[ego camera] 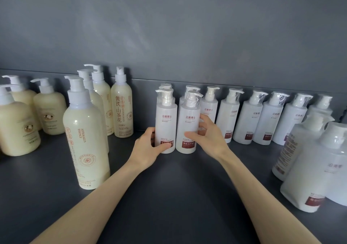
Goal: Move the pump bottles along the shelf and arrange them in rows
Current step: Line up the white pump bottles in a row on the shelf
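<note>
fingers (205, 120) gripping two white pump bottles (166, 123), dark grey shelf (178, 187), grey wall (187, 37)

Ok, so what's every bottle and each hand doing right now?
Left white cylindrical plastic conditioner bottle: upright on the dark grey shelf, gripped by the left hand.
Right white cylindrical plastic conditioner bottle: upright beside it, gripped by the right hand.
Back row of white pump bottles: upright, pumps wrapped in clear film.
Tall cream-yellow pump bottles: upright, untouched.
Squat cream pump bottles: upright, untouched.
Blurred near white bottles: standing, untouched.
</note>
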{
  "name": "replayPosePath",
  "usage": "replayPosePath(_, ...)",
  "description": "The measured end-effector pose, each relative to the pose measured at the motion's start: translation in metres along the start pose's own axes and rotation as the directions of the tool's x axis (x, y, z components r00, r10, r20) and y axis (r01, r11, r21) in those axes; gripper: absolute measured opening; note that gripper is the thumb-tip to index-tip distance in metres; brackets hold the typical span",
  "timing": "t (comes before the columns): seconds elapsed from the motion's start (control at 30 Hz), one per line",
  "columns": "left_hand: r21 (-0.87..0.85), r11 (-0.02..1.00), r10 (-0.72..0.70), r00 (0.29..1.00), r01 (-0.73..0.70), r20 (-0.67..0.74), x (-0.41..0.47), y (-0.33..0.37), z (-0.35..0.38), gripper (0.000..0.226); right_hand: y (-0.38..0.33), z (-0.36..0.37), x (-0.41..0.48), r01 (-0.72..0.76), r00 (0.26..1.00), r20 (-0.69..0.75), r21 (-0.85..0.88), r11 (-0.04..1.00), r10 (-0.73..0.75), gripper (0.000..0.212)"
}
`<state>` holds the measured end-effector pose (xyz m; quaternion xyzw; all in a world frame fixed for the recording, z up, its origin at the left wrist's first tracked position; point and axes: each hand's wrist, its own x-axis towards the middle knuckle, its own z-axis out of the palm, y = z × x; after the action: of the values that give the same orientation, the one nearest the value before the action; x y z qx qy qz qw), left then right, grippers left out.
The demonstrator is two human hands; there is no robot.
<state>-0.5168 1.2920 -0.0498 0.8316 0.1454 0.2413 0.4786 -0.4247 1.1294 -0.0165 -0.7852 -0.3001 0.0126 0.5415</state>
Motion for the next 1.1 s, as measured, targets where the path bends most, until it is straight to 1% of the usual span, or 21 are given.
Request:
replayPosePath(0.17,0.016,1.000,0.012,1.000,-0.012,-0.003,0.0014,-0.0015,0.0009,0.058,0.0024,0.0014,0.0012,0.003,1.000,-0.006,-0.002,1.000,-0.003,0.063)
replayPosePath(0.5,0.025,1.000,0.001,1.000,-0.001,-0.007,0.0008,0.0010,0.0009,0.061,0.0005,-0.0004,0.0001,0.012,1.000,0.008,-0.013,1.000,-0.012,0.063)
replayPosePath(0.87,-0.009,1.000,0.000,1.000,0.000,0.004,0.0007,-0.0001,-0.0002,0.061,-0.0004,-0.0002,-0.0021,0.018,1.000,0.007,-0.010,1.000,-0.018,0.062)
replayPosePath(1.1,0.004,1.000,-0.001,1.000,0.001,0.013,0.0005,-0.0008,-0.0003,0.062,-0.0052,-0.0015,-0.0051,0.004,1.000,0.008,-0.034,0.999,-0.003,0.061)
